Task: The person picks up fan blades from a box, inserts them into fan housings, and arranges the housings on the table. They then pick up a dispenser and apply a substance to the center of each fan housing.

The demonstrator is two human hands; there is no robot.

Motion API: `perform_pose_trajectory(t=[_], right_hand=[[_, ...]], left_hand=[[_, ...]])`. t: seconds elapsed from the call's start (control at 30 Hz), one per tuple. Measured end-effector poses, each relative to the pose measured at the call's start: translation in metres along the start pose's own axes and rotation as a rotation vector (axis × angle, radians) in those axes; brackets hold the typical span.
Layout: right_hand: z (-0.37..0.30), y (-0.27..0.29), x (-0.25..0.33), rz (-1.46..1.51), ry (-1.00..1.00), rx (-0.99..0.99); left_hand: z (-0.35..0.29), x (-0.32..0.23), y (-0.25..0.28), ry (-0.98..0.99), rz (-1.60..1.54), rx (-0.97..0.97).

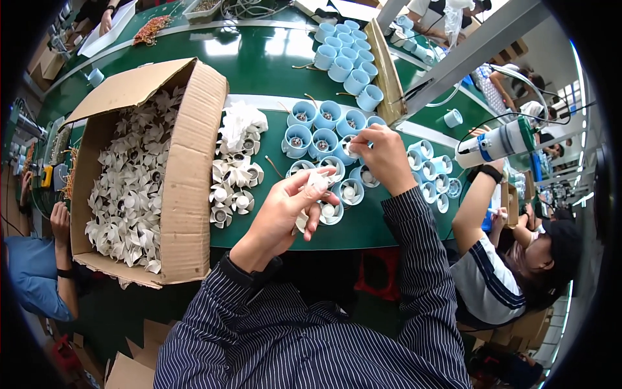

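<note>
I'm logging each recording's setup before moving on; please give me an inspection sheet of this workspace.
Surface: green tabletop with bright reflections.
Job's things: light-blue cups, some with white fans inside; more fill the cardboard box at left.
Clutter: crumpled white plastic beside the box.
Hands: left hand holds white fans; right hand is at a fan in a cup, grip unclear.
Cables: grey bundle at the far side; red-orange wires; thin leads from some cups.
Surroundings: co-workers both sides; white cylindrical device at right.
</note>
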State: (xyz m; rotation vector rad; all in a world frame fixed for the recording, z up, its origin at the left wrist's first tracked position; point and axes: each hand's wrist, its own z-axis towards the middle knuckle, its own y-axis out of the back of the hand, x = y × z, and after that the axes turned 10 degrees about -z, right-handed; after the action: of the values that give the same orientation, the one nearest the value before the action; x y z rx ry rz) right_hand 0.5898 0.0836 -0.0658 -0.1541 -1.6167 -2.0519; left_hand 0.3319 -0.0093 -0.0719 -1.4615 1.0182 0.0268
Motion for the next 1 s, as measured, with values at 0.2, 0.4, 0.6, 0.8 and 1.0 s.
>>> perform_pose_trajectory(t=[0.2, 0.4, 0.6, 0.8, 1.0], right_hand=[[0.005, 0.004, 0.001, -0.176, 0.066, 0.027], [0.0, -0.001, 0.001, -0.323, 0.118, -0.019], [-0.014, 0.022, 0.04, -0.021, 0.105, -0.029], [-0.041, 0.039, 0.079, 0.273, 0.302, 0.073], [-0.028, 0.022, 0.065, 0.144, 0.308, -0.122]], left_hand=[[-0.001, -0.005, -0.01, -0.038, -0.005, -0.042], [-0.008, 0.002, -0.021, -0.267, 0.54, -0.208], [-0.006, 0.008, -0.007, -0.518, 0.82, -0.221], [-0.007, 0.001, -0.014, -0.437, 0.685, -0.267], [-0.01, -0.005, -0.01, -0.112, 0.267, -0.174]])
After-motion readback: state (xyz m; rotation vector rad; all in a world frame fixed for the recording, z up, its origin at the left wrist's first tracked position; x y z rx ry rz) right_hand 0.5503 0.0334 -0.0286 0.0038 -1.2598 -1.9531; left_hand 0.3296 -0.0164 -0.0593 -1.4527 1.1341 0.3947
